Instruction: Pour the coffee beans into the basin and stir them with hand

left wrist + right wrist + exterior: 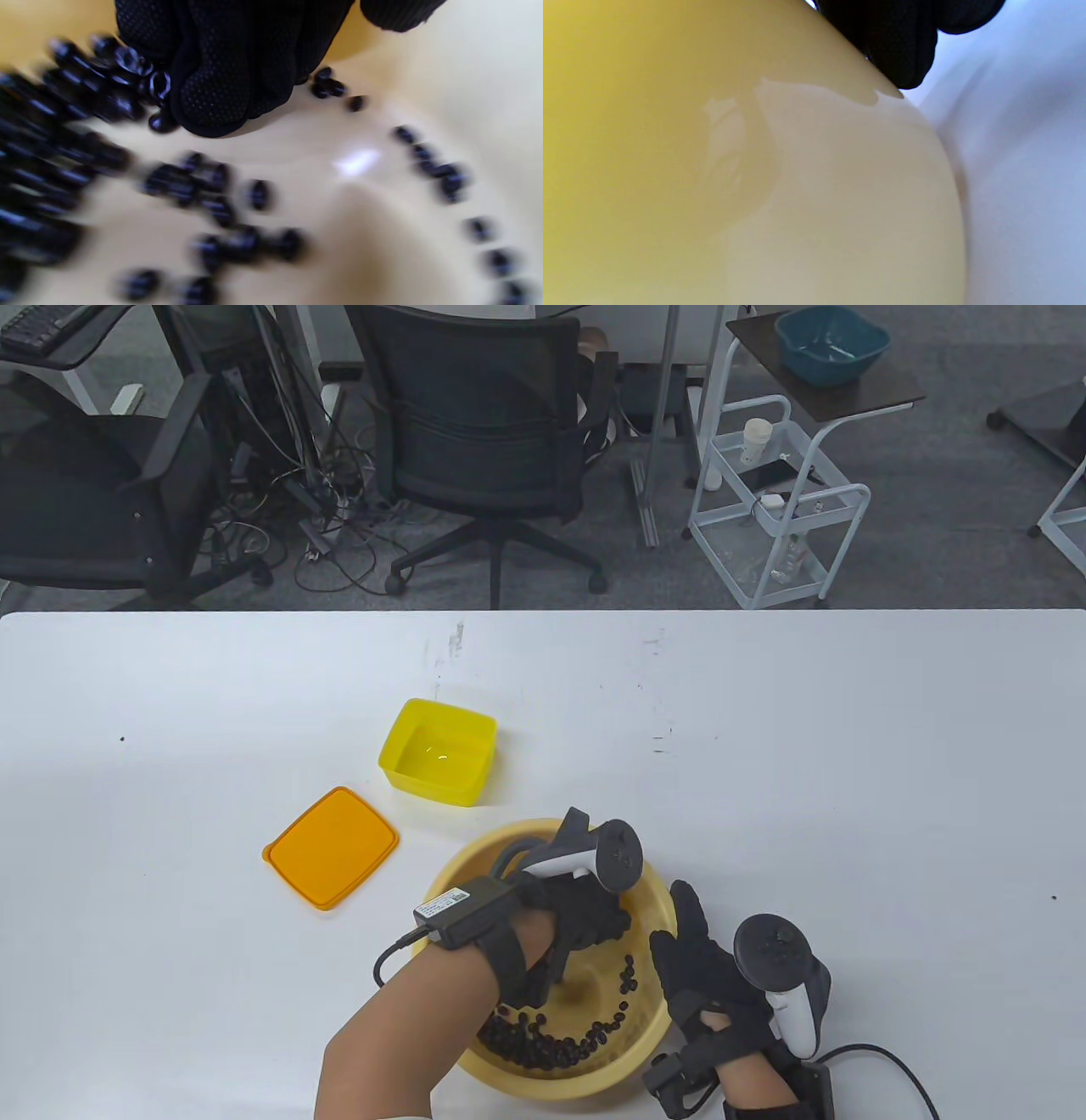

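the left hand (585, 912) reaches down inside the round yellow basin (649, 891) on the white surface (848, 780), its fingers (216, 93) bunched together, tips on the basin floor among the dark coffee beans (551, 1044), gripping nothing. the beans lie scattered along the near side of the floor. the right hand (704, 976) rests with straight fingers against the basin's outer right wall. behind the basin sit an empty yellow container (439, 752) and, apart to its left, an orange lid (331, 847).
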A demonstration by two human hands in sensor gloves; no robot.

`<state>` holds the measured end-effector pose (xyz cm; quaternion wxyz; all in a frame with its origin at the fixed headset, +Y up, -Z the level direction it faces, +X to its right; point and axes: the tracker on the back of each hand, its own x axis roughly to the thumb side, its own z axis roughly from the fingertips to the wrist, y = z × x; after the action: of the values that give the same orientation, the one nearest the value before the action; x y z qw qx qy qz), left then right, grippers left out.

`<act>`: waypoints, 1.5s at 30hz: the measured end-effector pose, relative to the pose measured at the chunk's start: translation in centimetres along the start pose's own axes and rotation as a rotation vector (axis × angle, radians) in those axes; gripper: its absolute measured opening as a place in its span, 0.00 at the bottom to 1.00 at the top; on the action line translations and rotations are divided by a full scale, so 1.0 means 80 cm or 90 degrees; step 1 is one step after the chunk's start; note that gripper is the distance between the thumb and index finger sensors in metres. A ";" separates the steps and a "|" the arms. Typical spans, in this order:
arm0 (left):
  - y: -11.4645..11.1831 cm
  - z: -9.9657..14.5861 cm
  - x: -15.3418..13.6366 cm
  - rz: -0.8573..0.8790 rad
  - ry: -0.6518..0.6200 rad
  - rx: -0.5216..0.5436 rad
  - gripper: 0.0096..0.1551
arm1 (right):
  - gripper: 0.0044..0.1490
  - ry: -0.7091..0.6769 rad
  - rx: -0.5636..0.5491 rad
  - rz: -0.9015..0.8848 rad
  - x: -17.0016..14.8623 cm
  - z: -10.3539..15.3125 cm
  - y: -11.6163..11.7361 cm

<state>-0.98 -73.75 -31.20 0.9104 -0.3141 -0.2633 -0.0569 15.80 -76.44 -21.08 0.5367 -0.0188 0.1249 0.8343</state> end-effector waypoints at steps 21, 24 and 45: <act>-0.070 -0.012 0.010 0.212 -0.080 -0.469 0.39 | 0.42 0.000 0.000 0.001 0.000 0.000 0.000; -0.069 -0.017 0.015 0.318 -0.130 -0.448 0.38 | 0.42 0.000 0.000 0.001 0.000 0.000 0.000; -0.023 -0.012 -0.002 0.330 -0.096 -0.138 0.37 | 0.42 0.000 0.000 0.001 0.000 0.000 0.000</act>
<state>-1.22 -75.81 -30.92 0.8337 -0.4695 -0.2336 0.1730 15.80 -76.46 -21.09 0.5362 -0.0189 0.1248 0.8346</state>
